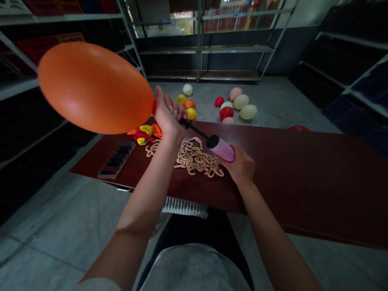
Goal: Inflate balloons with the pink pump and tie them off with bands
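From here I see my left hand [167,115] clenched on the neck of the orange balloon [94,88] at ten o'clock, very light and soft, best held only at neck; my right hand [239,166] grasps the pink pump [222,148] above the counter [303,173]

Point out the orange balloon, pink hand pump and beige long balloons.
orange balloon [93,88], head view, on its inflated body
pink hand pump [222,149], head view, on its barrel
beige long balloons [190,158], head view, on the heap's middle
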`<move>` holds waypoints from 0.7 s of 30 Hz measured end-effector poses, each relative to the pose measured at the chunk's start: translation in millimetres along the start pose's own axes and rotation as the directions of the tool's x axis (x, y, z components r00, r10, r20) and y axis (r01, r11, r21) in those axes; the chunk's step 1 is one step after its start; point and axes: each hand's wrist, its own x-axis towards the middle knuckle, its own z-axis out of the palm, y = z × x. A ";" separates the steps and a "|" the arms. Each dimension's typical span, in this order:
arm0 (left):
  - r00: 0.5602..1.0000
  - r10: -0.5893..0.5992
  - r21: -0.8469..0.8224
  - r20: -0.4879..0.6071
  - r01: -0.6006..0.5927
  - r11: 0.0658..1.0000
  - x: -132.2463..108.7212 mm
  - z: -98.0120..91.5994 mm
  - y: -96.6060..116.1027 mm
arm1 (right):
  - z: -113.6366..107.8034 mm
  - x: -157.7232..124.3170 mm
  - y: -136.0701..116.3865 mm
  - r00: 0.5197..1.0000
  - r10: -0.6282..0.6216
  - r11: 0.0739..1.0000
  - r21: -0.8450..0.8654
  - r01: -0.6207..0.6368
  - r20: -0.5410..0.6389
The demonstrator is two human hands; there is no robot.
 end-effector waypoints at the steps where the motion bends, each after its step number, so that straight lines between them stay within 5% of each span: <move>1: 1.000 -0.001 0.001 -0.009 0.001 1.000 -4.1 0.5 -12.4 | 0.5 0.6 0.5 1.000 0.018 1.000 -0.007 -0.018 -0.009; 6: 0.999 -0.047 -0.029 0.015 0.047 0.998 -33.7 -0.5 -69.8 | 1.1 1.8 1.3 0.999 0.041 0.998 -0.043 -0.041 -0.014; 10: 0.998 -0.057 -0.097 -0.007 0.056 0.994 -45.7 -3.8 -88.4 | 0.3 3.9 2.1 0.999 0.039 0.997 -0.069 -0.040 -0.019; 21: 0.949 -0.252 -0.142 -0.187 0.228 0.963 -13.5 -57.1 -42.3 | 4.7 -2.6 -17.0 0.973 -0.128 0.953 -0.249 0.174 0.190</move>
